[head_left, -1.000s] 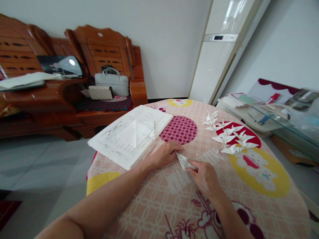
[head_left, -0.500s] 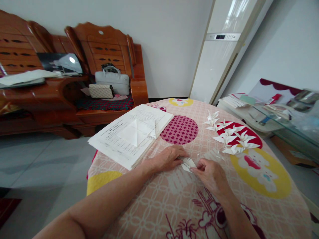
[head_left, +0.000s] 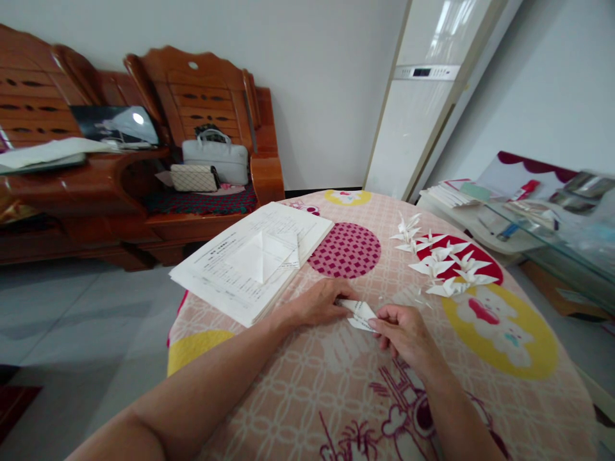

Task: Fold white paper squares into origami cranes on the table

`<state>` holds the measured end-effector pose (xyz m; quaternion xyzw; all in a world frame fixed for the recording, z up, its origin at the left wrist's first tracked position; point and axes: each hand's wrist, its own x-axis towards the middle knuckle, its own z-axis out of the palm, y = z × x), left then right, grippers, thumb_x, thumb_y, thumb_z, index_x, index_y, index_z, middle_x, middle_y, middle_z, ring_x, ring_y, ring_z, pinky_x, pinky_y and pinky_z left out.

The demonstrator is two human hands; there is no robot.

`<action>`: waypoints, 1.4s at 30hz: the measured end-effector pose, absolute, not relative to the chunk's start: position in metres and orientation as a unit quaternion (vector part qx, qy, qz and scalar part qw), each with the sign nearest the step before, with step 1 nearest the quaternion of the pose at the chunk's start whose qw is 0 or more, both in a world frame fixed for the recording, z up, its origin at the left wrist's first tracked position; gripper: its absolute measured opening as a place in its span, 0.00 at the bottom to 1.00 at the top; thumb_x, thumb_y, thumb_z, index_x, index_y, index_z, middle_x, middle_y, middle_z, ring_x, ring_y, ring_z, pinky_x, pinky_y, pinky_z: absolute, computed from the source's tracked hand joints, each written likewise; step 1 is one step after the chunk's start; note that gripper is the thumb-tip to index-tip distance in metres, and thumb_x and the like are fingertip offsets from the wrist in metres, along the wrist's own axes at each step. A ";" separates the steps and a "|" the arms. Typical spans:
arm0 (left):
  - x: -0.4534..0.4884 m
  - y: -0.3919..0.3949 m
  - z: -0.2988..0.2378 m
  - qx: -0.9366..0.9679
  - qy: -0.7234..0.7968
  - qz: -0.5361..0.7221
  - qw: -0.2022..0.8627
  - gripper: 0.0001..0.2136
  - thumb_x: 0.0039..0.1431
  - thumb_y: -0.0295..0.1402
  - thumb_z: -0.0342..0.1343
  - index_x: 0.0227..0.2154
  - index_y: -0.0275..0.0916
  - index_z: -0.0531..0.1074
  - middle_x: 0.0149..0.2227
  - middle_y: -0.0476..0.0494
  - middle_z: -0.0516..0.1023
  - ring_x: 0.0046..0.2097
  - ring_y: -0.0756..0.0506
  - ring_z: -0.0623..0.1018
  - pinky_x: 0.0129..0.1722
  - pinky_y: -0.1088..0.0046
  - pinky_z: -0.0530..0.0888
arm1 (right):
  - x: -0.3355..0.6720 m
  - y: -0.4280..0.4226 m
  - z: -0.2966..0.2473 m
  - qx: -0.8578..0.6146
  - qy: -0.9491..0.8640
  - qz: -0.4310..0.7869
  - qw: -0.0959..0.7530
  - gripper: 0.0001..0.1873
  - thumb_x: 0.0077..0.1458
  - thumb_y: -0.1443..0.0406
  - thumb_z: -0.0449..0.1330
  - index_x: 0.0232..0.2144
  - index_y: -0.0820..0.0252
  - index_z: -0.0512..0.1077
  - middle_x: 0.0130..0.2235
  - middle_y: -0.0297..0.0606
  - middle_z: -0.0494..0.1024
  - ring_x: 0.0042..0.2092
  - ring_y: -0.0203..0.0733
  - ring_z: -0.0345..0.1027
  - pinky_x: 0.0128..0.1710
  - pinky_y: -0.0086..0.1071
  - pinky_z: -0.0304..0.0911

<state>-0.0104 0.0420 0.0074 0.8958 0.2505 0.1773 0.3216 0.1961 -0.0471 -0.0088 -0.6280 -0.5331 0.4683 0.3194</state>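
A small folded piece of white printed paper lies on the patterned tablecloth between my two hands. My left hand presses on the paper's left end with its fingers curled over it. My right hand pinches the paper's right edge between thumb and fingers. Both hands rest on the table near its middle.
A stack of printed sheets with a folded square on top lies at the table's left. Several white paper cranes stand at the right. A wooden bench with bags, a tall white appliance and a cluttered glass shelf surround the table.
The paper was held up at an angle a second ago; it now lies flatter between my hands. My right hand has shifted slightly up and right, and my left fingers have closed over the paper's left end.
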 end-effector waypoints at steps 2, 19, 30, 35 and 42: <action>-0.013 0.043 0.008 0.880 0.249 0.180 0.364 0.10 0.55 0.33 0.60 0.39 0.35 0.76 0.34 0.47 0.76 0.35 0.50 0.73 0.33 0.78 0.65 | 0.196 -0.047 -0.009 -0.627 -0.528 0.469 0.328 0.13 0.48 0.57 0.59 0.24 0.62 0.70 0.17 0.30 0.70 0.15 0.31 0.59 0.13 0.23 0.51; -0.013 0.032 0.018 0.915 0.237 0.261 0.198 0.10 0.65 0.30 0.48 0.35 0.36 0.75 0.35 0.42 0.75 0.39 0.48 0.73 0.38 0.74 0.68 | 0.192 -0.048 0.001 -0.567 -0.716 0.083 0.399 0.06 0.52 0.72 0.54 0.29 0.60 0.70 0.31 0.39 0.75 0.33 0.39 0.69 0.36 0.30 0.63; -0.014 0.032 0.017 0.961 0.211 0.101 0.150 0.08 0.51 0.19 0.52 0.29 0.36 0.73 0.33 0.45 0.73 0.37 0.48 0.73 0.37 0.75 0.68 | 0.188 -0.053 0.006 -0.514 -0.810 0.174 0.222 0.10 0.50 0.77 0.58 0.29 0.59 0.75 0.36 0.38 0.74 0.40 0.40 0.66 0.41 0.31 0.61; -0.015 0.027 0.018 0.946 0.215 0.131 0.203 0.06 0.52 0.21 0.54 0.26 0.35 0.74 0.35 0.44 0.74 0.37 0.49 0.74 0.39 0.76 0.69 | 0.187 -0.055 0.010 -0.519 -0.799 0.201 0.226 0.10 0.52 0.76 0.59 0.28 0.59 0.77 0.35 0.38 0.74 0.39 0.39 0.67 0.41 0.31 0.61; -0.009 0.030 0.010 0.927 0.226 0.155 0.256 0.02 0.53 0.24 0.58 0.31 0.34 0.74 0.35 0.44 0.74 0.37 0.49 0.74 0.35 0.78 0.68 | 0.186 -0.051 0.006 -0.544 -0.768 0.218 0.258 0.10 0.51 0.76 0.57 0.28 0.60 0.76 0.32 0.37 0.73 0.37 0.39 0.68 0.38 0.30 0.61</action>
